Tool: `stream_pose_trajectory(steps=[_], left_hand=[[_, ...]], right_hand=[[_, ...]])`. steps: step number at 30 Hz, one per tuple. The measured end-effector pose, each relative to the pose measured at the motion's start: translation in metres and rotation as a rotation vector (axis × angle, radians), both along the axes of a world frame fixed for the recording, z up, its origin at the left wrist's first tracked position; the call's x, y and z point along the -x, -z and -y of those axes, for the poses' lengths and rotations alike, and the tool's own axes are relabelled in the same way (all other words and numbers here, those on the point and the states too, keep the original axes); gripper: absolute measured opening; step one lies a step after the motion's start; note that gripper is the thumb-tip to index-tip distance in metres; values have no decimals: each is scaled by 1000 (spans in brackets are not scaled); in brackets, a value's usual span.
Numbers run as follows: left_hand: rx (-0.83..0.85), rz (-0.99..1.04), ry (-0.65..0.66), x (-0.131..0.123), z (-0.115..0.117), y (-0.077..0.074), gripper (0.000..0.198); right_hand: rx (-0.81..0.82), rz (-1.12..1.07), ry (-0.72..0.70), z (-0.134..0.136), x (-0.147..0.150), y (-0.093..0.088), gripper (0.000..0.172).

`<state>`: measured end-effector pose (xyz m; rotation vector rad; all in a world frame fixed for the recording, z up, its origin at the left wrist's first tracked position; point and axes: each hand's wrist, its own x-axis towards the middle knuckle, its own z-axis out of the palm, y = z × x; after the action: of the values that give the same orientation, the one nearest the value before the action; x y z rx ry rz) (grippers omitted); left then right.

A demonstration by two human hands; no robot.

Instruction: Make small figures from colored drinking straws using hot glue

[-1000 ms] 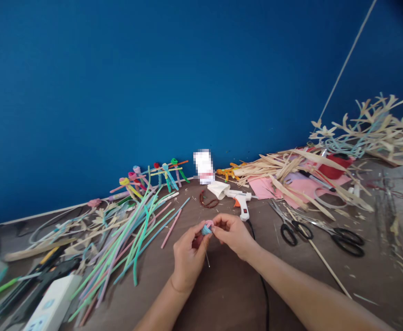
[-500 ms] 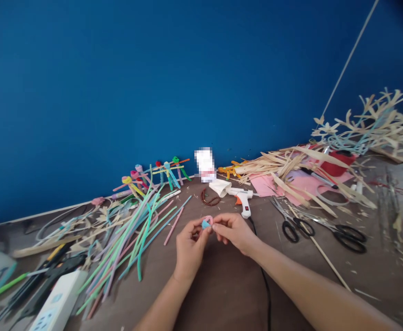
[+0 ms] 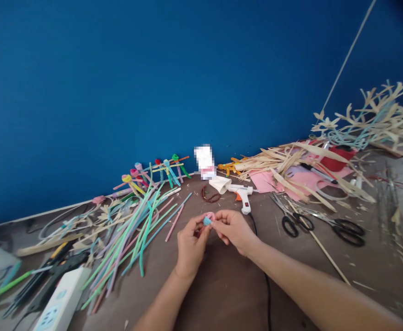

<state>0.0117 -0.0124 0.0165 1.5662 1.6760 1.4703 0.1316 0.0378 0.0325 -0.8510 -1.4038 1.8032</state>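
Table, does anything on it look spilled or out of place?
Coloured straws lie fanned in a loose heap at left; dry leaf strips are strewn over the pink paper at right. Left hand and right hand pinch a blue piece.

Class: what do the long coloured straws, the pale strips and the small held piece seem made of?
Coloured straws: likely plastic, smooth, pastel, bending in even curves. Pale strips: probably dried leaf or wood shaving, matte, tan, splintery ends. Small piece: pink and blue, perhaps the same plastic; too small to tell.
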Motion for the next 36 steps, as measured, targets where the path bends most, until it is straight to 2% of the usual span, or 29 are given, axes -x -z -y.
stream_pose_trajectory(steps=[5, 15, 28, 36], left_hand=[[3, -49, 26, 0, 1, -1, 28], [13, -15, 26, -1, 2, 0, 29], [94, 130, -18, -1, 0, -7, 34], [-19, -43, -34, 0, 1, 0, 31]], right_hand=[[-36, 4, 20, 0, 0, 3, 24], [-134, 34, 12, 1, -1, 4, 19], [-178, 35, 72, 0, -2, 4, 21], [-263, 85, 65, 1, -1, 6, 15]])
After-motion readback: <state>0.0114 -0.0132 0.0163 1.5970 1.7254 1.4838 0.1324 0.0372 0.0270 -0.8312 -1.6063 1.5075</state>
